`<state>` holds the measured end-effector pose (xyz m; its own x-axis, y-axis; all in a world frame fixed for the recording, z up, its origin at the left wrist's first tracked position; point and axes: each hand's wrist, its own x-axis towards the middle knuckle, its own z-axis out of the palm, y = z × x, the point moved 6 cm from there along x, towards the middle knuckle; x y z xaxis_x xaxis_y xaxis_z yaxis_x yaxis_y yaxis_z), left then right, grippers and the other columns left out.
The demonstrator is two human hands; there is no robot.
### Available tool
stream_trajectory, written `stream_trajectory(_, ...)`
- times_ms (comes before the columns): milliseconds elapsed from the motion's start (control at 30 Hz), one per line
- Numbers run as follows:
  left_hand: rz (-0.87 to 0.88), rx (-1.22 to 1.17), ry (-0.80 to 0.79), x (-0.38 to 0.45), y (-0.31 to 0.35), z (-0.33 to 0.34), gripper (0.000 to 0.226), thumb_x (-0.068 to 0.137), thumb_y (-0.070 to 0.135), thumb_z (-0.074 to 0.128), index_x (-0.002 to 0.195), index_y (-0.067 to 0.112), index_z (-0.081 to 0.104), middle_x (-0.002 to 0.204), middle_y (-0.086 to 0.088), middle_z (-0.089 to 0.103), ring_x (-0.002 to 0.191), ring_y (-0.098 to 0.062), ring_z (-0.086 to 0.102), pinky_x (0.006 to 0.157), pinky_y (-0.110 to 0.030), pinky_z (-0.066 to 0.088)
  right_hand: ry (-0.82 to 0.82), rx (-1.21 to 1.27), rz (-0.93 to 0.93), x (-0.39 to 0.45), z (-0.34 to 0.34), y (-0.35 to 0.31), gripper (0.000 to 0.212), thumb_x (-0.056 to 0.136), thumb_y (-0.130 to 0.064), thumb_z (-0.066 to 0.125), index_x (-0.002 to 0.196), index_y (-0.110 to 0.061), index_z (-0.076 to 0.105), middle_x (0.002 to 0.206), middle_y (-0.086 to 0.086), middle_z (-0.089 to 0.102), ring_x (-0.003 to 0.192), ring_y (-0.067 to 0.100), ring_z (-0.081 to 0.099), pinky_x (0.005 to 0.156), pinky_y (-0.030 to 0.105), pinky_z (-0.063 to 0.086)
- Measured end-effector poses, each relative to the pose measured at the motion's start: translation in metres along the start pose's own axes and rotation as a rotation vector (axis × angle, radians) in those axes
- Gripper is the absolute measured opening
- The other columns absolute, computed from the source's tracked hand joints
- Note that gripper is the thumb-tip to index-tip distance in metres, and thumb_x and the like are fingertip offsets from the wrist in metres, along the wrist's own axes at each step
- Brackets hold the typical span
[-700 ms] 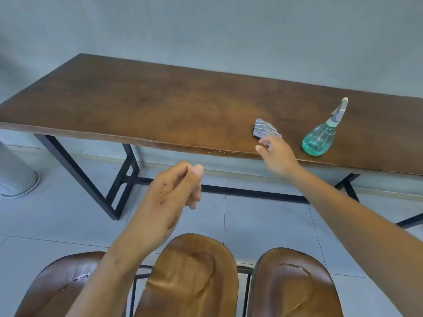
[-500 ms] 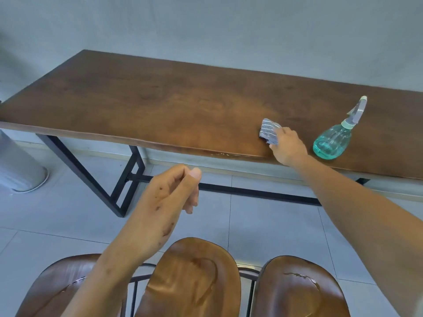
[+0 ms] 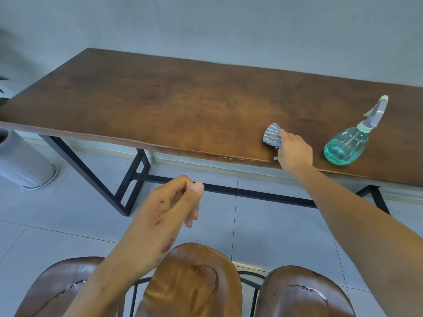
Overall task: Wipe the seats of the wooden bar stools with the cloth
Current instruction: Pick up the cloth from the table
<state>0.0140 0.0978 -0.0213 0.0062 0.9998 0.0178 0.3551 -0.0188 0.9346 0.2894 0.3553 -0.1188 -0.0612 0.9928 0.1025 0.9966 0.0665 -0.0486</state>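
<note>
Head view, current moment: right hand (image 3: 294,151) was on the cloth (image 3: 272,136) near the front edge of the wooden table (image 3: 160,106). Compared with 0.7 s before, when the fingertips only reached the cloth's near corner and it lay flat, the fingers had closed round its right side and the fabric was bunched and lifted at that side. Judged: the grasp was made, and the pick-up was the step in hand; no wiping had begun.

Left hand (image 3: 174,202) hung in mid-air over the floor between table and stools, fingers loosely curled with thumb against forefinger, holding nothing; its pose looked unchanged across the three frames.

Cloth: grey with pale stripes, crumpled, touching the table top, just left of the spray bottle (image 3: 345,145) but apart from it. Its long axis ran roughly from the far side of the table toward the front edge, the free end pointing away from the person, the gripped end nearest the edge.

Stool seats: left seat (image 3: 59,289), middle seat (image 3: 194,282), right seat (image 3: 304,296), side by side at the bottom of the frame, each with wet streaks or a pooled film showing. Long axes ran toward the table. All three judged still to be wiped.
</note>
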Motion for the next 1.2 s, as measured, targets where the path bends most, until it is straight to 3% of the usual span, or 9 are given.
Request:
stream_trajectory(200,0.015,0.002,-0.002,-0.010,0.011,-0.003,0.060,0.091,0.065,0.043,0.078,0.008,0.055,0.070,-0.004,0.057,0.070,-0.025,0.056,0.078,-0.051,0.050,0.065,0.519,0.125,-0.036,-0.016,0.011,0.019,0.097,-0.010,0.055,0.111,-0.021,0.059,0.094,-0.004,0.064,0.070,0.010,0.060,0.061,0.024,0.043)
stream_trajectory(333,0.016,0.000,-0.006,-0.023,0.020,-0.012,0.061,0.091,0.068,0.044,0.083,0.009,0.057,0.071,-0.006,0.058,0.066,-0.047,0.051,0.067,-0.065,0.048,0.077,0.924,0.278,-0.075,-0.025,0.017,0.019,0.093,-0.002,0.059,0.109,-0.013,0.064,0.098,0.002,0.066,0.086,0.019,0.063,0.057,0.011,0.042)
stream_trajectory(467,0.036,0.007,-0.011,-0.040,0.027,-0.021,0.059,0.091,0.066,0.043,0.079,0.011,0.056,0.071,-0.005,0.058,0.069,-0.045,0.051,0.068,-0.062,0.048,-0.028,1.220,0.376,-0.124,-0.026,0.006,0.019,0.096,0.002,0.057,0.111,-0.009,0.062,0.098,0.000,0.068,0.091,0.019,0.063,0.071,0.021,0.048)
stream_trajectory(600,0.031,-0.013,-0.021,-0.061,0.024,-0.030,0.057,0.092,0.064,0.044,0.079,0.010,0.056,0.071,-0.004,0.058,0.069,-0.045,0.050,0.068,-0.064,0.046,-0.165,1.540,0.430,-0.180,-0.024,-0.012,0.027,0.097,0.007,0.049,0.117,-0.007,0.060,0.113,0.014,0.069,0.096,0.022,0.068,0.092,0.039,0.054)
stream_trajectory(700,0.029,-0.030,-0.052,-0.079,0.014,-0.035,0.058,0.091,0.067,0.045,0.081,0.011,0.057,0.071,-0.006,0.058,0.066,-0.049,0.049,0.065,-0.068,0.046,-0.266,1.803,0.429,-0.229,-0.028,-0.036,0.034,0.097,0.011,0.044,0.122,-0.006,0.059,0.103,0.006,0.072,0.087,0.013,0.072,0.073,0.023,0.058)
stream_trajectory(767,0.023,-0.034,-0.090,-0.092,0.005,-0.036,0.059,0.091,0.068,0.045,0.082,0.010,0.057,0.072,-0.009,0.058,0.065,-0.050,0.049,0.064,-0.069,0.046,-0.318,1.920,0.422,-0.259,-0.031,-0.052,0.039,0.097,0.012,0.040,0.125,-0.007,0.058,0.106,0.006,0.073,0.093,0.016,0.072,0.071,0.023,0.057)
stream_trajectory(900,-0.020,-0.054,-0.140,-0.121,-0.014,-0.037,0.059,0.090,0.064,0.047,0.082,0.006,0.055,0.072,-0.010,0.057,0.068,-0.052,0.048,0.066,-0.069,0.044,-0.353,2.014,0.394,-0.311,-0.035,-0.077,0.040,0.094,0.010,0.037,0.123,-0.006,0.059,0.110,0.009,0.071,0.101,0.022,0.070,0.080,0.029,0.059)
stream_trajectory(1033,-0.057,-0.060,-0.180,-0.147,-0.037,-0.041,0.062,0.092,0.065,0.048,0.083,0.005,0.055,0.073,-0.013,0.058,0.066,-0.052,0.048,0.066,-0.070,0.043,-0.380,2.072,0.400,-0.352,-0.037,-0.097,0.054,0.085,-0.008,0.066,0.136,0.002,0.049,0.132,0.019,0.060,0.132,0.037,0.051,0.102,0.046,0.051)
stream_trajectory(1200,-0.074,-0.067,-0.206,-0.174,-0.055,-0.046,0.058,0.093,0.062,0.047,0.081,0.006,0.054,0.072,-0.014,0.058,0.066,-0.050,0.050,0.069,-0.066,0.045,-0.402,1.933,0.442,-0.400,-0.036,-0.120,0.044,0.090,-0.016,0.057,0.133,-0.006,0.055,0.123,0.010,0.070,0.114,0.022,0.067,0.082,0.029,0.058)
